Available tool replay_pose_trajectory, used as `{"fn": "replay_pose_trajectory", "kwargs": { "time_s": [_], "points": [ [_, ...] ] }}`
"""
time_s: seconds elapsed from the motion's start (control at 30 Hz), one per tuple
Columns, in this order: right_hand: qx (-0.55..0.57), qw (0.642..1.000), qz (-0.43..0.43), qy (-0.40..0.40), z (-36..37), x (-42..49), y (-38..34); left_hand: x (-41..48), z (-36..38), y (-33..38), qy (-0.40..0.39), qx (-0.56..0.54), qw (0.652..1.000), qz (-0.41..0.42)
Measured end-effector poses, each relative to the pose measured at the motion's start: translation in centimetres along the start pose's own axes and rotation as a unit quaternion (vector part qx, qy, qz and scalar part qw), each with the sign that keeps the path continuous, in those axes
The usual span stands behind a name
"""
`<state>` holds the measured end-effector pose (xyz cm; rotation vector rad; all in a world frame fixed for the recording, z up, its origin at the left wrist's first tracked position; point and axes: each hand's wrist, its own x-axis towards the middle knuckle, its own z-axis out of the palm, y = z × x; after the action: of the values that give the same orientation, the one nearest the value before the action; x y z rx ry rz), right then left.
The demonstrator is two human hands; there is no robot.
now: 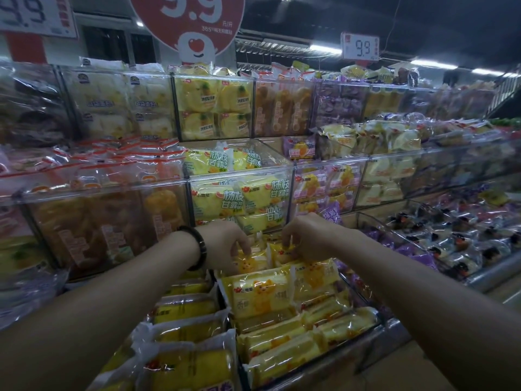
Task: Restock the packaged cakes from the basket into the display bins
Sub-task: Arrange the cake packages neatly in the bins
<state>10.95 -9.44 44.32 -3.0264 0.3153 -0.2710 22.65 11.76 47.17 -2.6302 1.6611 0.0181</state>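
- Two hands are at work at the back of the lowest display bin (338, 359). The left hand (225, 244) is curled, its fingers pinching the top edge of one of the rear packets (249, 261). The right hand (307, 235) is curled likewise on the packet beside it.
- Packaged cakes (262, 300), yellow with a cartoon bear, are found throughout this bin. The front rows are laid flat and overlapped, and the rear packets are stood nearly on edge.
- Progress is judged late for this bin: little free room is seen, and only the back row appears to need settling.
- The neighbouring bin (183, 320) to the left is also well filled with yellow packets.
- The basket is not in view, so the stock left to shelve cannot be counted.
- The fingertips of both hands are partly hidden by wrappers, so it cannot be told whether each hand holds one packet or several.
- The upper bins are blurred by glare, and the nearest packets are cut off by the forearms and the frame edge.
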Motion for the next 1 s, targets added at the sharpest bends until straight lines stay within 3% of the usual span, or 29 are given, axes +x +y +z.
{"fn": "replay_pose_trajectory", "kwargs": {
  "time_s": [0.37, 0.47, 0.57, 0.67, 0.73, 0.87, 1.0],
  "points": [
    [0.008, 1.000, 0.003, -0.011, 0.6, -0.2, -0.3, 0.8, 2.9, -0.8, 0.091, 0.041, 0.994, 0.041],
    [0.017, 0.999, -0.004, -0.027, -0.7, -0.9, -0.4, 0.1, 2.0, -0.8, 0.081, -0.004, 0.996, 0.042],
    [0.036, 0.999, -0.014, 0.010, -1.9, -1.8, -0.5, -0.8, 0.8, -0.9, 0.086, -0.066, 0.994, 0.026],
    [0.060, 0.997, -0.032, 0.046, -3.0, -3.1, -0.5, -1.7, -0.2, -0.4, 0.131, -0.109, 0.985, 0.032],
    [0.058, 0.997, -0.039, 0.017, -3.5, -4.0, -0.3, -2.3, -0.2, 0.7, 0.157, -0.133, 0.977, 0.050],
    [-0.010, 0.997, -0.040, -0.062, -3.0, -5.6, -0.5, -3.0, 1.6, 3.0, 0.131, -0.094, 0.982, 0.095],
    [-0.031, 0.998, -0.036, -0.050, -1.3, -6.6, -0.6, -3.2, 3.0, 3.4, 0.103, -0.048, 0.987, 0.117]
  ]
}}
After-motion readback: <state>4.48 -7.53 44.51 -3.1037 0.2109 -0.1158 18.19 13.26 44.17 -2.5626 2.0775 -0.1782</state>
